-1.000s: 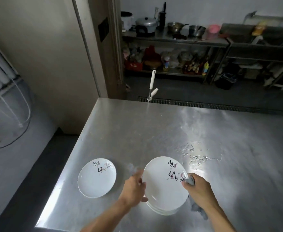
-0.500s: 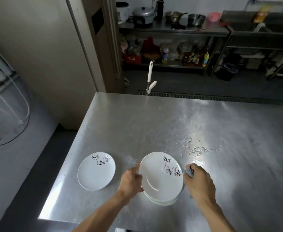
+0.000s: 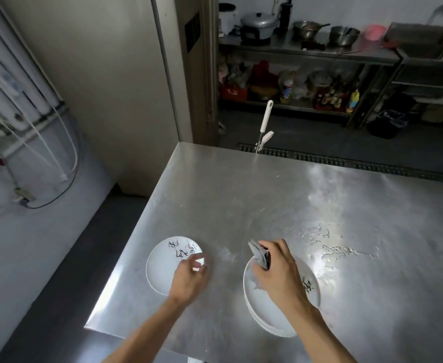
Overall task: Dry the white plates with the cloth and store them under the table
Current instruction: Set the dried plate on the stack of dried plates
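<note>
grey cloth (image 3: 259, 254) tight in right fingers (image 3: 278, 248) over plate stack (image 3: 267, 319); left fingers (image 3: 197, 261) over lone plate (image 3: 162, 265), grip unclear

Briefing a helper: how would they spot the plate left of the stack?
On the steel table, near its left edge, lies a white plate, partly under the left hand. Its neighbour is a stack, under the right hand holding the cloth.

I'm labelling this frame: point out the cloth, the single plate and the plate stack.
cloth (image 3: 257, 251), head view, its upper grey folds.
single plate (image 3: 160, 268), head view, bare white centre.
plate stack (image 3: 257, 302), head view, bare left side.
</note>
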